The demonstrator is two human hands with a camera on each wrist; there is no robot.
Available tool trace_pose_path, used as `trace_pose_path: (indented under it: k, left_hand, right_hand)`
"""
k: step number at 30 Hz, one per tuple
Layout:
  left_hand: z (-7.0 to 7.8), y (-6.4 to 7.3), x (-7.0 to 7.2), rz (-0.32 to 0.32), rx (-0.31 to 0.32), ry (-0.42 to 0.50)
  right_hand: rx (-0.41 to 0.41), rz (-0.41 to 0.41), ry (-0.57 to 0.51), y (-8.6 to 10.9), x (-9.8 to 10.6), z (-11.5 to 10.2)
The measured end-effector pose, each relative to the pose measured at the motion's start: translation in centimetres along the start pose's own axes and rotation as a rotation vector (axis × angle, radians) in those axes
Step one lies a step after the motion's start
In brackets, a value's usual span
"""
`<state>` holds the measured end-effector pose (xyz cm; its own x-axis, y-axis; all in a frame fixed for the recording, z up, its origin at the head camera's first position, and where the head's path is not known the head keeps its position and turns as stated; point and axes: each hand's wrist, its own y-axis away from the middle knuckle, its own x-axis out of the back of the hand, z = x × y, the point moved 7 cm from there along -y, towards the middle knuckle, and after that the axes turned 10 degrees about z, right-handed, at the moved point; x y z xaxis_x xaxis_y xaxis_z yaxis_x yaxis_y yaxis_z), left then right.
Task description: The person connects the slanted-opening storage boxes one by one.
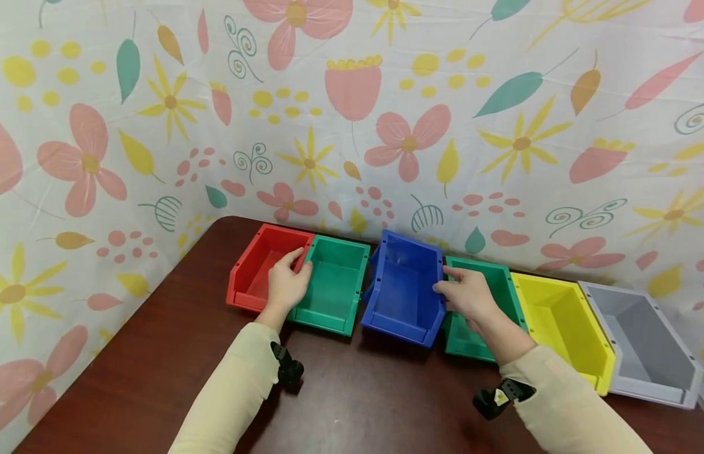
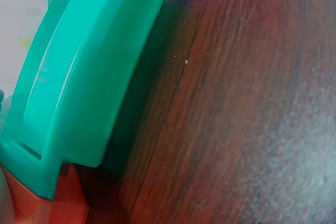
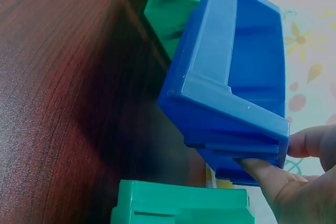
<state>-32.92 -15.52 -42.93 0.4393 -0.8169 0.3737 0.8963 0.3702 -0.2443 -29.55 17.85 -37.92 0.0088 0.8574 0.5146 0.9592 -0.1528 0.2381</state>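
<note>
In the head view my right hand (image 1: 468,293) pinches the right wall of a blue storage bin (image 1: 405,280), with the thumb inside the rim. The right wrist view shows this blue bin (image 3: 257,51) raised off the table, its shadow below. It hangs between a green bin (image 1: 332,277) on its left and another green bin (image 1: 491,277) on its right. My left hand (image 1: 288,284) grips the adjoining walls of a red bin (image 1: 250,277) and the left green bin, which sit side by side. Its fingertips are partly hidden.
Right of the second green bin stand a yellow bin (image 1: 562,315) and a grey bin (image 1: 641,340). All rest along the back of a dark wooden table (image 1: 340,403). Behind it hangs a flower-patterned cloth (image 1: 352,151).
</note>
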Motion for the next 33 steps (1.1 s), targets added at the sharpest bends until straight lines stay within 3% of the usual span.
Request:
trace_pose_path:
  k: [33]
  left_hand:
    - [0.01, -0.14, 0.0, 0.002, 0.014, 0.004]
  right_hand:
    - [0.013, -0.012, -0.005, 0.03, -0.38, -0.9]
